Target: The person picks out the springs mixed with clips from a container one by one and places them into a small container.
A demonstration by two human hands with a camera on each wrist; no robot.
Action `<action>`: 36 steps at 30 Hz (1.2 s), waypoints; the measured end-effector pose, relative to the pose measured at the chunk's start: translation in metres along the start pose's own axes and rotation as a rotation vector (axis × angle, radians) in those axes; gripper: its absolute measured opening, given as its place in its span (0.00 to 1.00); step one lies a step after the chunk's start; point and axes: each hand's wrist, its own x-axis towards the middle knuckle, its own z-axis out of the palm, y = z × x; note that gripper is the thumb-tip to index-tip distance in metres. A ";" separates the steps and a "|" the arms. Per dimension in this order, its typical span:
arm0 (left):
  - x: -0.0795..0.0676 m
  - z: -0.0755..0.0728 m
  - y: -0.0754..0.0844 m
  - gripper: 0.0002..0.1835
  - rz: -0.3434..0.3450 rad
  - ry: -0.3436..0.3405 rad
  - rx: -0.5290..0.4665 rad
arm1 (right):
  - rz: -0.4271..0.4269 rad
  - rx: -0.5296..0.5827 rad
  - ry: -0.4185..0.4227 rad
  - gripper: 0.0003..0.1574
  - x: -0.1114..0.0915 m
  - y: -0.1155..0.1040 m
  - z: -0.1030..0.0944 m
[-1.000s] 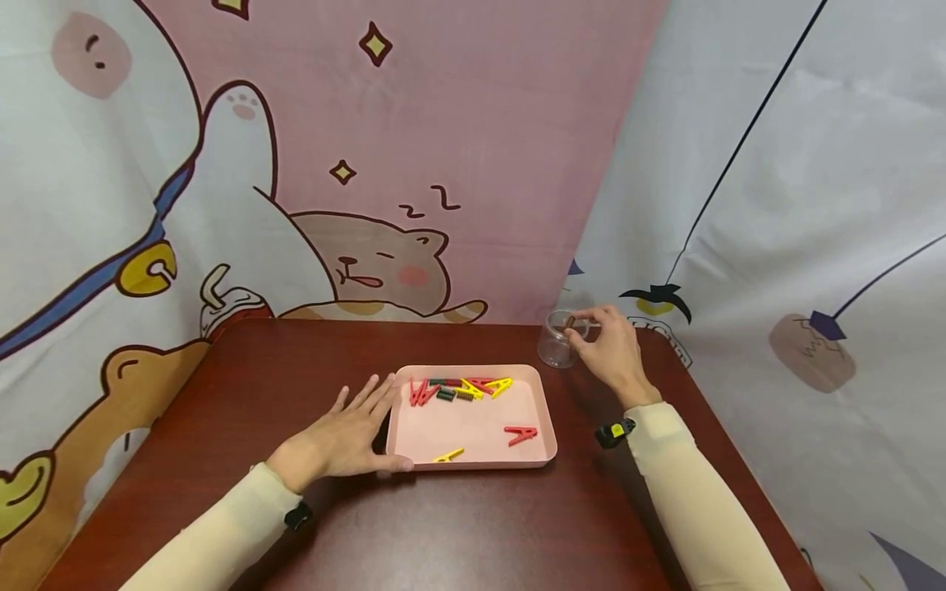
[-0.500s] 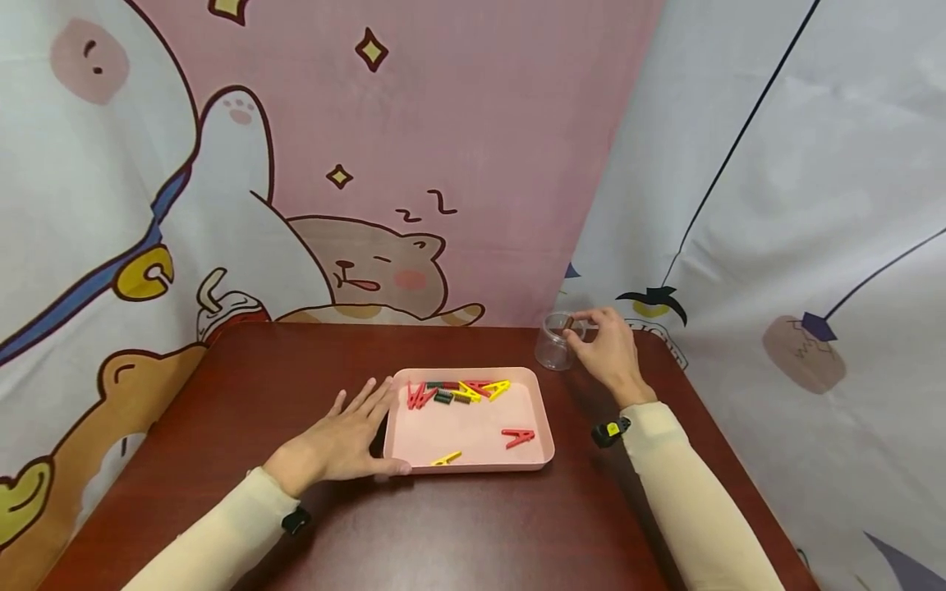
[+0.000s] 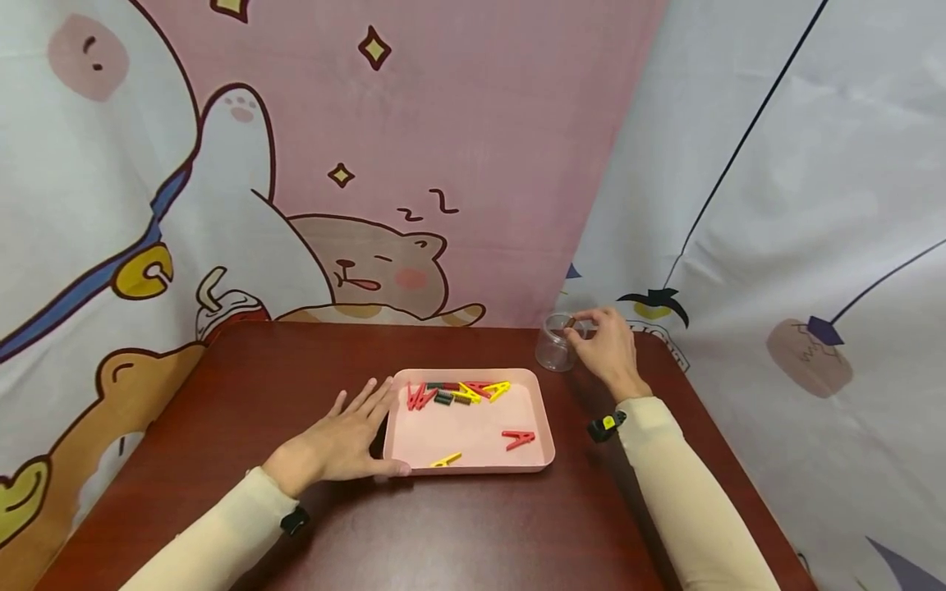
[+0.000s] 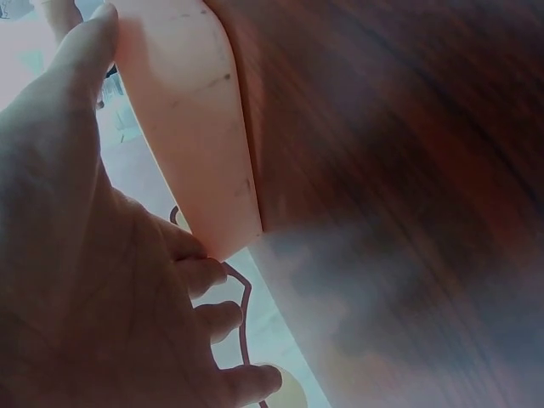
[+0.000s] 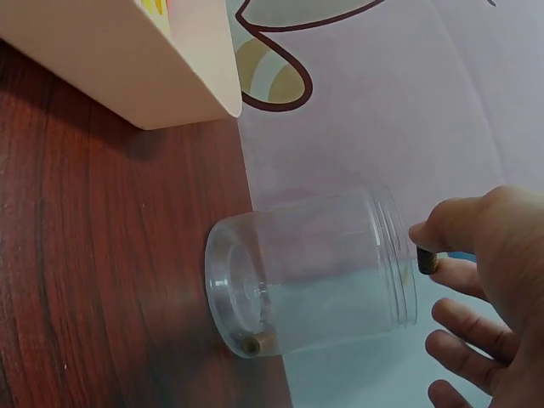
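My right hand (image 3: pixel 608 349) pinches a small brown coil spring (image 5: pixel 427 260) between thumb and forefinger, right at the mouth of a clear plastic jar (image 5: pixel 319 272); the other fingers are spread. Inside that jar, at the bottom, lies another small brown spring (image 5: pixel 262 343). My left hand (image 3: pixel 343 435) has its fingers stretched out against the left side of a pink tray (image 3: pixel 473 443), with the thumb at the front corner. Several red and yellow plastic clothespins (image 3: pixel 519 439) and several dark green, red and brown springs (image 3: pixel 443 397) lie in the tray, mostly along its back.
The jar stands upright near the back right of the dark wood table (image 3: pixel 473 533), behind and right of the tray. A printed cartoon curtain (image 3: pixel 473 164) hangs close behind the table and along its right side.
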 end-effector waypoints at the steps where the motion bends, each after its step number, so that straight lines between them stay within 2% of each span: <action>1: 0.000 0.000 0.000 0.73 -0.002 -0.003 0.004 | 0.013 0.003 -0.003 0.23 0.000 0.000 0.000; 5: 0.000 -0.001 0.001 0.74 0.004 0.002 -0.001 | 0.043 0.025 -0.008 0.23 0.001 0.002 0.000; 13: 0.000 0.000 0.002 0.75 0.010 0.003 -0.004 | 0.077 0.072 -0.029 0.32 0.003 0.006 0.002; 26: 0.003 0.000 0.002 0.75 0.016 0.000 0.003 | 0.056 0.079 0.033 0.29 -0.004 0.003 -0.006; 36: 0.002 -0.001 0.001 0.75 -0.009 -0.005 -0.005 | -0.017 0.079 0.090 0.27 -0.015 -0.014 -0.004</action>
